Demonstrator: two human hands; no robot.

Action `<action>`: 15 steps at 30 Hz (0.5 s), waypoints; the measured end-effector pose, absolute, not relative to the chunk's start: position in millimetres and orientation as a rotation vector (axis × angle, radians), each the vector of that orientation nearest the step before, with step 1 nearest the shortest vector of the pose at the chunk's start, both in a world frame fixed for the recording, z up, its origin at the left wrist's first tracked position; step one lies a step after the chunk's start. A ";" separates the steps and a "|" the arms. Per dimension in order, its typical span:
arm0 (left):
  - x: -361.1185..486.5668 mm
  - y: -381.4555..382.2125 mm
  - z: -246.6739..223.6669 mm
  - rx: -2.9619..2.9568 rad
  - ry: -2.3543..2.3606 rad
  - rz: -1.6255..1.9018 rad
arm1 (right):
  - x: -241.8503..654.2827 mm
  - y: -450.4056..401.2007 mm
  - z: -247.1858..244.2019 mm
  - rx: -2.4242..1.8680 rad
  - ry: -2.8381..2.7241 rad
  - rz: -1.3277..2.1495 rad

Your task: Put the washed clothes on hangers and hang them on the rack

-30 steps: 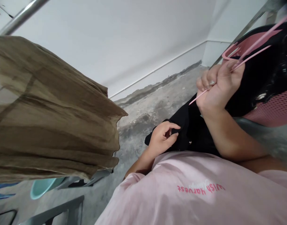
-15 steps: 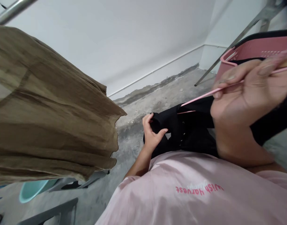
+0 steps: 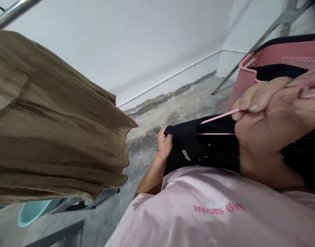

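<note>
My left hand (image 3: 165,141) is closed on the edge of a black garment (image 3: 181,135) held over my lap. Small metal fasteners show on the cloth. A thin pink hanger (image 3: 220,116) runs out of the garment as two slim bars. My right hand (image 3: 270,106) grips this hanger, its fingers closed round the upper bar. Part of the hanger lies hidden under the cloth, and its right end is blurred.
Large brown cloth (image 3: 57,127) hangs at the left below a metal rail (image 3: 14,13). A pink basket (image 3: 243,79) with dark cloth in it stands at the right, near a metal leg (image 3: 250,51). Lower left are a mint-green basin (image 3: 34,212) and a grey stool (image 3: 62,235).
My left hand has closed on the garment's edge, where its thumb and fingers were apart. The garment is pulled straighter, and more of the hanger's lower bar shows.
</note>
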State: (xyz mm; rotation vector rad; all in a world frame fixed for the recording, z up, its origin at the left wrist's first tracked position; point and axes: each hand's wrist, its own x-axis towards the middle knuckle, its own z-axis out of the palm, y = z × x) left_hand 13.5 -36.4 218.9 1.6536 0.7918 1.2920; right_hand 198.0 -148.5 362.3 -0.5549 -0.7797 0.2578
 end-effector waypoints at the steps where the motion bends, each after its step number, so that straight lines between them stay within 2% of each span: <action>1: 15.5 -36.0 228.2 1.514 0.855 1.422 | 198.2 -145.2 356.9 -0.481 -0.889 0.183; 4: 19.5 -34.3 260.8 1.190 0.906 1.719 | 197.4 -134.3 334.0 -0.484 -1.170 0.249; 7: 17.3 -31.0 280.7 1.197 0.932 1.824 | 196.1 -130.4 319.3 -0.602 -1.238 0.405; 12: 5.9 -30.0 268.5 1.486 1.070 1.804 | 200.2 -138.1 333.6 -0.374 -1.163 0.266; 15: 1.8 -34.6 260.9 1.716 1.054 1.773 | 204.3 -140.8 342.4 -0.380 -1.078 0.252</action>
